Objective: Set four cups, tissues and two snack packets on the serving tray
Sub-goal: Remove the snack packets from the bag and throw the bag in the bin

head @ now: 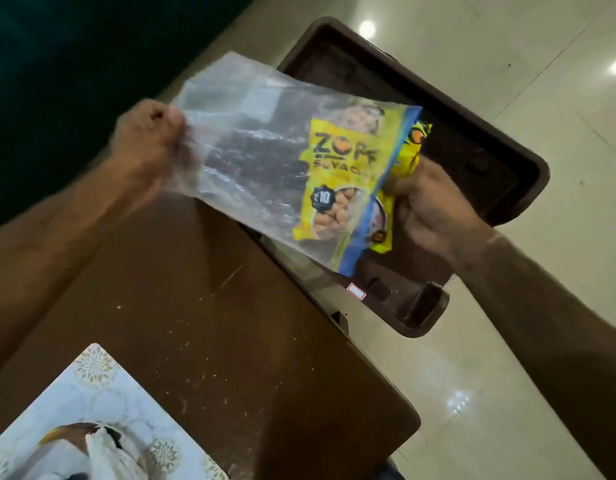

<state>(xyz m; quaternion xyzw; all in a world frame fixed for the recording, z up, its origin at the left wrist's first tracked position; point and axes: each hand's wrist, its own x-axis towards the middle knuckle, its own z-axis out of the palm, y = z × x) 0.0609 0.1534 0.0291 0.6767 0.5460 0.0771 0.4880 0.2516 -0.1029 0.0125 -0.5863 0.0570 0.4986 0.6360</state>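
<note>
Left hand [145, 147] pinches clear bag [244, 147]; right hand [434, 216] grips packets [348, 188] at bag mouth, over chair [479, 157] — not tray [91, 403]. Risk: packets slip, drop to floor.

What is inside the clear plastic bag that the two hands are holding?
The clear bag holds one yellow snack packet. The right hand grips a second packet at the bag's mouth; how far it sits inside is hidden.

Both bare forearms reach forward, left hand [145, 140] and right hand [434, 209] with fingers closed, gripping.
</note>
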